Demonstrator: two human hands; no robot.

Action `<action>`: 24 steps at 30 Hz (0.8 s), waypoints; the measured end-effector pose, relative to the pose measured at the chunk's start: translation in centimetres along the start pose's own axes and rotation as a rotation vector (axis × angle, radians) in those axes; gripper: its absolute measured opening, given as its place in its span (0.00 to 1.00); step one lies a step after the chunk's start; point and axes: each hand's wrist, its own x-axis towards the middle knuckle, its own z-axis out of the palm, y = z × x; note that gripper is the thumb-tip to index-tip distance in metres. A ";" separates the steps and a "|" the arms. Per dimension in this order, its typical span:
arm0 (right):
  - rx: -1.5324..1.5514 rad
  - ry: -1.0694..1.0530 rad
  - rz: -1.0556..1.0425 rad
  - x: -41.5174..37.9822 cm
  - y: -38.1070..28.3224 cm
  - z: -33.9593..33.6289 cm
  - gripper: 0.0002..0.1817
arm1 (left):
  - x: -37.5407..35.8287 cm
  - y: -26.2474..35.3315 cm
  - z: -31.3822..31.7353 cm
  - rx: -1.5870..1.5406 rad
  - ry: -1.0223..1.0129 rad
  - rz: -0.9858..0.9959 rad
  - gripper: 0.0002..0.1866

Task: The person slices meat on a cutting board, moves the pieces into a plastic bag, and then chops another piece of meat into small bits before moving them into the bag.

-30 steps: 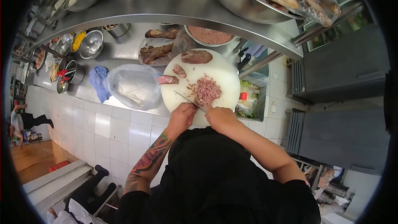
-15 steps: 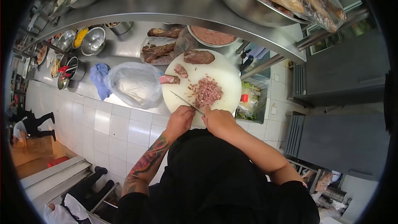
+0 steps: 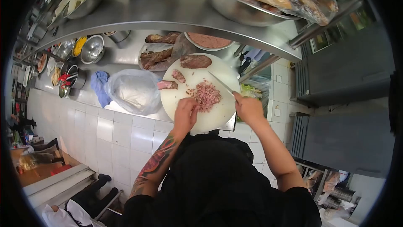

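Observation:
My right hand is closed round the handle of a knife, its blade slanting up and left above the right part of the round white cutting board. At the left edge of a pile of diced meat is my left hand, fingers bent together; whether they pinch a piece is too small to tell. A large browned meat piece lies at the board's top. Two smaller chunks, one reddish and one pink, lie at its left side.
Left of the board sit an open plastic bag and a blue cloth. Behind are bagged meat and a bowl of minced meat. A steel shelf crosses above. A person is at the lower left.
My right hand has moved right and up with the knife, away from my left hand. My left hand has moved up to the diced meat. The view has shifted slightly.

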 end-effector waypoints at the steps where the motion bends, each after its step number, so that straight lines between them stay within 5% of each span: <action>1: 0.005 0.007 0.009 -0.3 -0.3 1.1 0.27 | 0.3 -0.1 -0.4 0.034 0.078 -0.035 0.13; 2: -0.002 0.012 0.000 -1.0 -1.6 2.6 0.28 | -0.1 -1.4 -0.5 0.093 0.027 -0.057 0.25; 8: 0.367 0.008 -0.016 -5.1 -5.5 2.6 0.26 | 0.2 -1.6 1.4 0.178 -0.137 -0.072 0.40; 11: 0.781 0.036 0.036 -5.4 -1.6 2.7 0.19 | 1.2 -1.7 2.4 0.168 -0.157 -0.073 0.39; 13: 1.293 -0.199 0.336 -5.9 1.1 1.9 0.17 | 2.7 -1.9 2.8 0.154 -0.154 -0.040 0.39; 17: 1.518 -0.338 0.400 -7.2 3.7 5.1 0.14 | 4.9 -2.3 3.2 0.190 -0.217 0.051 0.37; 24: 1.554 -0.131 0.537 -6.4 -8.9 9.4 0.09 | 3.6 0.4 4.3 -0.005 -0.167 0.059 0.35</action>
